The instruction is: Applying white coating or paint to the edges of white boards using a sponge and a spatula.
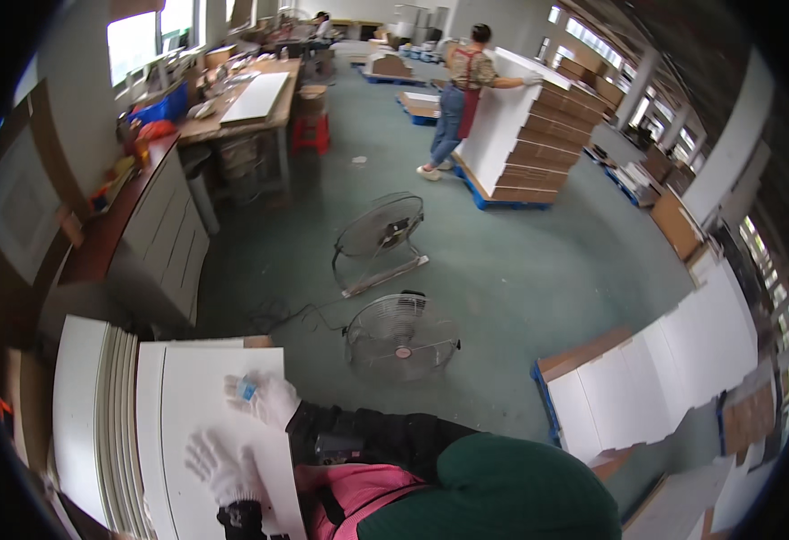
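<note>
Head view puts the white panel [187, 396] right under both our gloves, so we're not reaching far for anything: it lies to the left of our pink garment [381, 486], its long axis running roughly up and down the picture, face up. The relation we'd watch is how the hands sit along that length. Our right hand [274, 401] is nearer the far end, coming in across the right-hand edge close to the far corner, fingers pointing left. Our left hand [226, 472] sits closer to us, fingers fanned out flat over the face, thumb toward the right, not wrapped round any edge. As for the right one, there's a small blue item [247, 389] at its fingers, but honestly we can't tell if it's pinched or just lying there, or how hard that hand presses. Past the panel's left side, a row of white boards [120, 423] stands on edge, and our left hand is the nearer one to it. Floor fan [402, 337] is well apart, off to the right and farther out.
</note>
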Demonstrator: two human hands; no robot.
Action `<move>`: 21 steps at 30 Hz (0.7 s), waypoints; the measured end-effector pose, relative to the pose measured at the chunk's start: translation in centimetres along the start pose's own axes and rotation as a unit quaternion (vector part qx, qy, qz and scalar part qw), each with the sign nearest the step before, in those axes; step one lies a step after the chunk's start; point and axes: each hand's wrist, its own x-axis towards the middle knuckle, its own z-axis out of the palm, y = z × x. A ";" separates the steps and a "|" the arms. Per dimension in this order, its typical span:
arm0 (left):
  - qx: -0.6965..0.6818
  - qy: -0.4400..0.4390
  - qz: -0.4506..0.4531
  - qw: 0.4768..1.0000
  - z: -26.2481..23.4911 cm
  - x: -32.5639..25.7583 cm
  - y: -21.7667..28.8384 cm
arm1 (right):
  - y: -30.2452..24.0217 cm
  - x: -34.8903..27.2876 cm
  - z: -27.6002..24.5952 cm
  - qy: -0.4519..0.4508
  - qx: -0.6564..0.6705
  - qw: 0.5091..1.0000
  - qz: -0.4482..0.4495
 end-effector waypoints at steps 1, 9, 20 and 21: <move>-0.012 0.007 -0.027 1.000 0.0 -0.5 -1.2 | 0.4 0.4 -0.3 -0.005 0.001 1.000 -0.011; 0.073 0.049 -0.238 0.967 4.2 -11.0 -17.4 | 0.9 1.3 0.3 0.016 0.021 1.000 0.006; -0.011 0.139 -0.079 0.987 1.2 -4.6 -4.8 | 3.4 3.3 -1.7 -0.043 -0.005 0.999 -0.019; -0.012 0.139 -0.063 0.988 0.9 -4.2 -3.7 | 3.6 3.6 -1.8 -0.047 0.007 0.999 -0.019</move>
